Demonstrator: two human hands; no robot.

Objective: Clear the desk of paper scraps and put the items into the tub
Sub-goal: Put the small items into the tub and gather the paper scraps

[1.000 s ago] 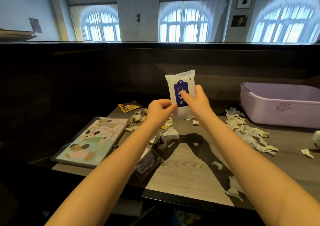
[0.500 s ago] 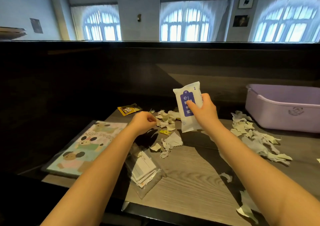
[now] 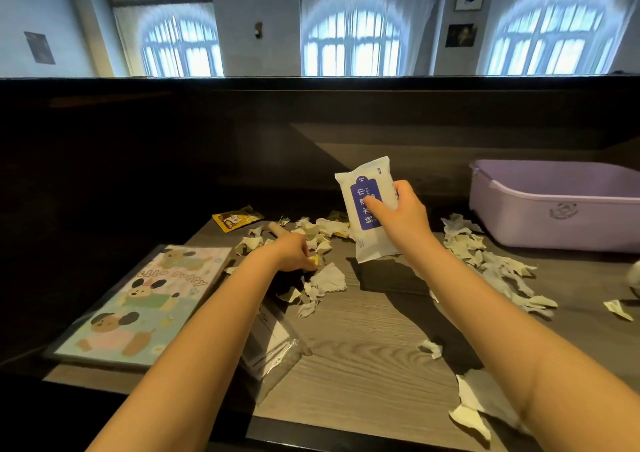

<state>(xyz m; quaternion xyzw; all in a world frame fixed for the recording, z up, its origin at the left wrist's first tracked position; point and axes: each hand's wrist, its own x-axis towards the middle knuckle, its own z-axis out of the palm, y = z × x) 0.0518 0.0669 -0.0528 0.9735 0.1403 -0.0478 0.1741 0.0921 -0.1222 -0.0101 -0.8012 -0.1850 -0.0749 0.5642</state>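
My right hand (image 3: 400,214) grips a white wet-wipe pack (image 3: 360,214) with a blue label, held upright above the desk. My left hand (image 3: 294,252) is down on the desk among torn paper scraps (image 3: 327,280), its fingers curled round a small yellow item (image 3: 314,260). A lilac tub (image 3: 561,206) stands at the back right of the desk, apart from both hands. More scraps (image 3: 485,257) trail from the tub toward the front right.
A puppy-print board (image 3: 138,302) lies at the left. A clear bag of cards (image 3: 273,344) sits under my left forearm. A yellow packet (image 3: 235,218) and a wooden stick (image 3: 275,227) lie at the back. A dark partition rises behind the desk.
My left hand let go of the pack and dropped to the scraps, where it took a small yellow item. My right hand moved the pack slightly right.
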